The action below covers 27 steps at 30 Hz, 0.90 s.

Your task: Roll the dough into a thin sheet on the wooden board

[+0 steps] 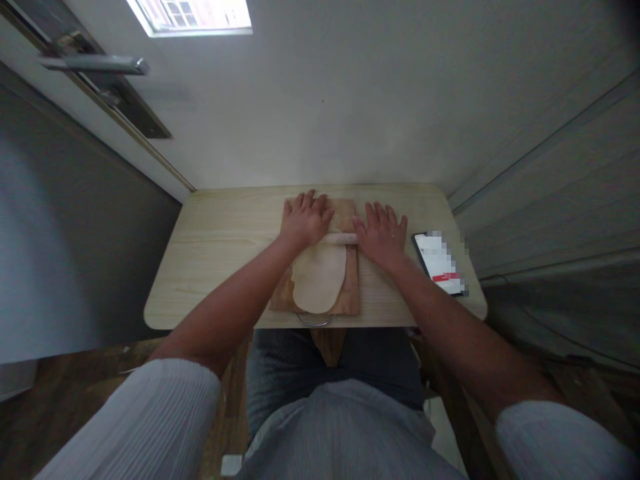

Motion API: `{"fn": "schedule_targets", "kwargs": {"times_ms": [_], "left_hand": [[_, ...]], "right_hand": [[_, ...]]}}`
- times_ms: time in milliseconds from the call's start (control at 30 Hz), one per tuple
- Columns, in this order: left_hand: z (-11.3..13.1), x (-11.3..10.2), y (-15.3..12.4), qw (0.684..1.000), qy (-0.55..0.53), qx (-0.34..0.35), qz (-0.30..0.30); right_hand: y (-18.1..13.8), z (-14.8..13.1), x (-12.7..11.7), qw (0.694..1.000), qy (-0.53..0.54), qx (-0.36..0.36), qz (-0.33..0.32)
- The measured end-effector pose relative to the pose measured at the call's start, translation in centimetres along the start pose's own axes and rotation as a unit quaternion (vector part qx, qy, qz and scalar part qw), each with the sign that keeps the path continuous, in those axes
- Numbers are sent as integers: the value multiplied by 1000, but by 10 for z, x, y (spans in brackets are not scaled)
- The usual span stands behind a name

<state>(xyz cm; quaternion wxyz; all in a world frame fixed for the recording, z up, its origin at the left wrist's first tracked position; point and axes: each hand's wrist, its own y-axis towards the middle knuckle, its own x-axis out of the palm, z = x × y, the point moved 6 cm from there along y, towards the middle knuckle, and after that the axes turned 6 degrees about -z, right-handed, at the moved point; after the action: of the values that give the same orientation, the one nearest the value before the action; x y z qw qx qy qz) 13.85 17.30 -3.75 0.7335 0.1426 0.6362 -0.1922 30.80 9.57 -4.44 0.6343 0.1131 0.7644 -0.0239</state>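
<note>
- The left hand (306,219) and right hand (383,233) are bare, with no gloves or watch.
- A small pale glint on one right finger may be a ring; it is too small to tell.
- Well back from the fingers, the left sleeve (150,413) and right sleeve (550,440) are pale grey-white, finely ribbed cloth.
- The shirt front (340,427) is the same pale, fine-striped fabric.
- The trousers (280,373) are dark blue denim.

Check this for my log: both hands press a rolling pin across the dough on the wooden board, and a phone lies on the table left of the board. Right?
Not quite: the head view shows the phone on the table right of the board, beside the right hand. The rest holds.
</note>
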Motion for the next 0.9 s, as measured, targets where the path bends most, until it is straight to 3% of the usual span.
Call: {"fn": "schedule_targets", "kwargs": {"times_ms": [500,900], "left_hand": [[24,-5,-67,999,7,31,24],[46,-6,-158,997,-1,79,3]], "right_hand": [[-79,-5,-3,1000,-2,-26,11],[-179,-11,-2,998,-10,-55,34]]}}
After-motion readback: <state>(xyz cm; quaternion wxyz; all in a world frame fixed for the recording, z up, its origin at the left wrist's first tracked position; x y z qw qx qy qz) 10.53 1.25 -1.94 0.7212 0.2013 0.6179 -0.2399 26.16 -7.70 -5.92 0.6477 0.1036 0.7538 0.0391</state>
